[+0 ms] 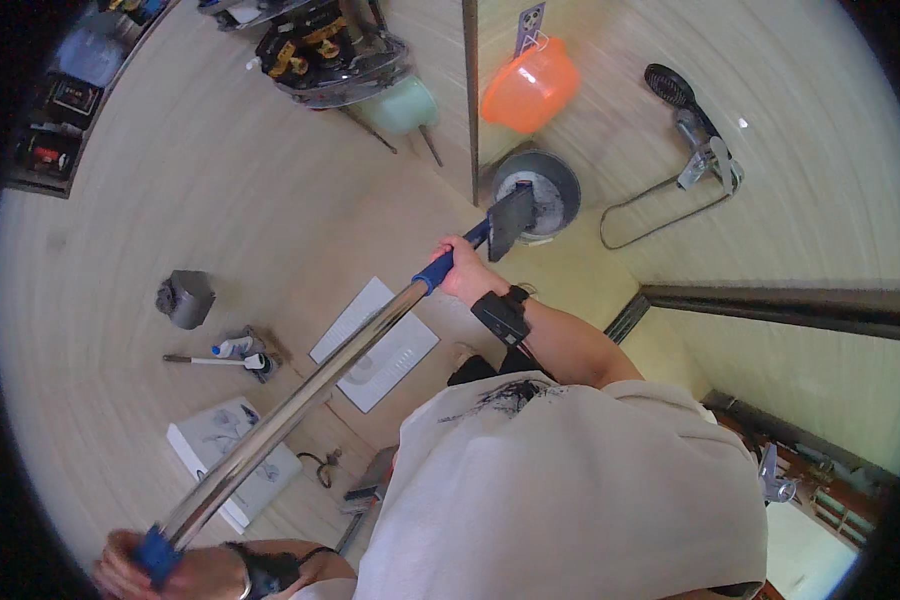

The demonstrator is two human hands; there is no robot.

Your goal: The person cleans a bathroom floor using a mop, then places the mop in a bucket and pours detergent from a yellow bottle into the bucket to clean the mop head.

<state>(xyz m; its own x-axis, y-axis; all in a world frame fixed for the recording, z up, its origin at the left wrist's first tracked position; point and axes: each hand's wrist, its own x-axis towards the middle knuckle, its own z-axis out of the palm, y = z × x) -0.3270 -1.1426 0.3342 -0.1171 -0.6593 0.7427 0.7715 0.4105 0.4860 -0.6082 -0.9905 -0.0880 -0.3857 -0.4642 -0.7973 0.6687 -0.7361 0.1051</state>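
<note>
A mop with a shiny metal pole (305,400) runs diagonally from the lower left to the upper middle. My left hand (175,572) is closed around the blue end of the pole. Farther up, my right hand (460,272) grips the blue sleeve close to the mop's flat dark head (511,224). That head is tilted over a round grey bucket (569,185), and its far end reaches above the whitish, foamy-looking contents. Whether it touches them I cannot tell. Both wrists wear dark straps, the right one with a black box.
A white squat toilet (395,365) is set in the floor under the pole. On the left wall are a white cistern (195,450), a toilet brush (210,360) and a grey holder (190,298). An orange basin (535,85) and a shower fixture (705,160) hang beyond the bucket.
</note>
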